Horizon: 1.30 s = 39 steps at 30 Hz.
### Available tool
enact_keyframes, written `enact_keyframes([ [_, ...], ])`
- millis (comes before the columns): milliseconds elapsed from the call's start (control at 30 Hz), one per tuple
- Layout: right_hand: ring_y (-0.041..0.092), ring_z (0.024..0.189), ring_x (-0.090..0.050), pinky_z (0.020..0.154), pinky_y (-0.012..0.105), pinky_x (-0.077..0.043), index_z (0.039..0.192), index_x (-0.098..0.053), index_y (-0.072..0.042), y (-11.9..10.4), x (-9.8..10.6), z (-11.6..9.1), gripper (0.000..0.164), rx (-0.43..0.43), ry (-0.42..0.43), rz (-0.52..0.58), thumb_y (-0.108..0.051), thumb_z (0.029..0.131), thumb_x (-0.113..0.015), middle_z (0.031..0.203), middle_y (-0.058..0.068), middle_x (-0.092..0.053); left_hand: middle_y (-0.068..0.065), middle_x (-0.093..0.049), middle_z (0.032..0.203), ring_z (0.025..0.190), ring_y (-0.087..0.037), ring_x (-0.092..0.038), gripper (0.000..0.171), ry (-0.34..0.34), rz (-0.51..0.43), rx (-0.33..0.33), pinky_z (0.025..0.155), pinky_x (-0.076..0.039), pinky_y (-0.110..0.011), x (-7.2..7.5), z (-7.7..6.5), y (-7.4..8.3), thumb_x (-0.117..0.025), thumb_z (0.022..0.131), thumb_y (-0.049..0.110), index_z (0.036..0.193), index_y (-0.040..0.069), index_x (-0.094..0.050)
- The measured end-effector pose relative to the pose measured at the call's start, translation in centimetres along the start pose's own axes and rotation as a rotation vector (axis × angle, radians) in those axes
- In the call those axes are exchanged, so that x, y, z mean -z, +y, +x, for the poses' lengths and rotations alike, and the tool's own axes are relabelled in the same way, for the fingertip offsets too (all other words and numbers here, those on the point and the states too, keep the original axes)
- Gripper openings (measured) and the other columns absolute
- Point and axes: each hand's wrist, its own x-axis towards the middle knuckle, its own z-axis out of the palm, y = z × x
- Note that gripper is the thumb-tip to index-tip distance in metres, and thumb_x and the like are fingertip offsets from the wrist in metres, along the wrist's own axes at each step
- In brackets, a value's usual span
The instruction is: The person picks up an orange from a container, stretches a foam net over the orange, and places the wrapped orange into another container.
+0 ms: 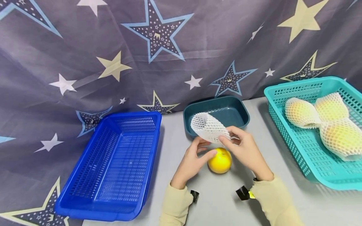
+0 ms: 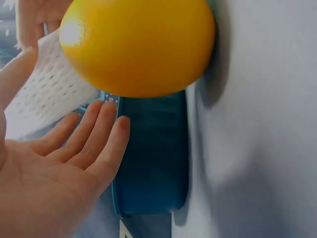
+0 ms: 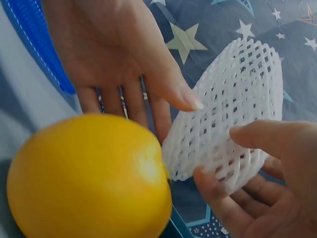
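My right hand (image 1: 246, 149) pinches a white foam fruit net (image 1: 210, 127) by its near end, thumb on top and fingers beneath in the right wrist view. The net (image 3: 228, 109) is empty and hollow, its wider mouth pointing up and left in the head view. Close beside it is my left hand (image 1: 195, 161), palm facing inward, with fingers (image 2: 99, 131) loosely extended and nothing in its grasp. A round yellow-orange fruit (image 1: 220, 160) sits on the table between both hands, nearest the left thumb.
Behind the net stands a dark teal tub (image 1: 230, 110). A blue slotted basket (image 1: 121, 169) is on the left. On the right, a turquoise basket (image 1: 304, 163) holds fruits in foam nets (image 1: 340, 136). A star-patterned cloth (image 1: 169, 75) hangs along the back.
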Motion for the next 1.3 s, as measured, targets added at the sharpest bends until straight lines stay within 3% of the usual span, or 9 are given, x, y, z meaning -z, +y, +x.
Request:
enact_keyframes([
  [167, 0.015, 0.086, -0.059, 0.077, 0.025, -0.052, 0.104, -0.062, -0.012, -0.2, -0.7, -0.2, 0.021, 0.007, -0.072, 0.059, -0.022, 0.087, -0.065, 0.096, 0.002, -0.063, -0.004, -0.055, 0.115, 0.108, -0.022, -0.054, 0.038, 0.046, -0.021, 0.01, 0.095, -0.042, -0.036, 0.1, 0.0, 0.8, -0.057, 0.092, 0.018, 0.128, 0.009, -0.046],
  [333, 0.018, 0.089, -0.06, 0.078, 0.029, -0.052, 0.107, -0.062, -0.013, -0.3, -0.9, -0.4, 0.026, 0.031, -0.163, 0.121, -0.02, 0.083, -0.069, 0.101, 0.002, -0.061, -0.011, -0.059, 0.111, 0.101, -0.021, -0.058, 0.032, 0.132, -0.05, -0.019, 0.09, -0.046, -0.031, 0.2, 0.1, 1.0, -0.053, 0.094, 0.015, 0.123, 0.001, -0.052],
  [433, 0.019, 0.09, -0.06, 0.08, 0.029, -0.051, 0.108, -0.061, -0.012, -0.1, -0.7, -0.4, 0.028, 0.02, -0.174, 0.119, -0.019, 0.083, -0.069, 0.102, 0.002, -0.061, -0.014, -0.059, 0.11, 0.098, -0.02, -0.058, 0.029, 0.16, -0.093, -0.037, 0.087, -0.048, -0.029, 0.4, 0.0, 1.1, -0.052, 0.094, 0.012, 0.12, -0.002, -0.054],
  [533, 0.02, 0.089, -0.059, 0.079, 0.032, -0.051, 0.112, -0.059, -0.007, 0.1, -0.3, -0.4, 0.023, 0.008, -0.164, 0.111, -0.019, 0.093, -0.056, 0.103, 0.005, -0.06, -0.014, -0.057, 0.113, 0.099, -0.019, -0.057, 0.029, 0.156, -0.127, -0.056, 0.088, -0.047, -0.03, 0.5, 0.1, 1.3, -0.05, 0.095, 0.009, 0.12, -0.003, -0.054],
  [700, 0.023, 0.086, -0.061, 0.077, 0.037, -0.052, 0.114, -0.055, 0.0, 0.2, 0.2, -0.2, 0.035, 0.001, -0.146, 0.139, -0.022, 0.102, -0.031, 0.102, 0.012, -0.06, -0.016, -0.054, 0.117, 0.103, -0.026, -0.056, 0.029, 0.102, -0.125, -0.077, 0.09, -0.046, -0.038, 0.6, 0.0, 1.8, -0.047, 0.096, 0.007, 0.122, -0.005, -0.051],
  [967, 0.02, 0.086, -0.061, 0.077, 0.028, -0.052, 0.114, -0.053, -0.004, -0.2, 0.5, -0.1, 0.025, -0.014, -0.083, 0.185, -0.021, 0.098, -0.045, 0.1, 0.01, -0.062, -0.015, -0.053, 0.125, 0.117, -0.02, -0.048, 0.036, 0.086, 0.064, -0.103, 0.098, -0.039, -0.033, 0.5, -0.6, 2.7, -0.048, 0.093, -0.003, 0.129, -0.004, -0.045],
  [1133, 0.023, 0.09, -0.059, 0.081, 0.026, -0.05, 0.115, -0.052, -0.006, -0.5, 0.4, -0.2, 0.024, 0.017, -0.08, 0.248, -0.013, 0.092, -0.056, 0.098, 0.011, -0.063, -0.012, -0.052, 0.125, 0.116, -0.02, -0.049, 0.041, 0.084, 0.008, -0.167, 0.099, -0.039, -0.033, 0.3, -0.4, 0.9, -0.055, 0.089, -0.002, 0.13, 0.0, -0.045],
  [1300, 0.026, 0.088, -0.058, 0.076, 0.025, -0.051, 0.114, -0.052, -0.005, -0.8, 0.1, -0.2, 0.032, 0.058, -0.067, 0.301, -0.002, 0.085, -0.064, 0.093, 0.016, -0.061, -0.008, -0.049, 0.128, 0.119, -0.017, -0.048, 0.042, 0.051, -0.158, -0.177, 0.099, -0.039, -0.033, 0.1, -0.1, -0.5, -0.056, 0.091, 0.004, 0.131, 0.007, -0.044],
])
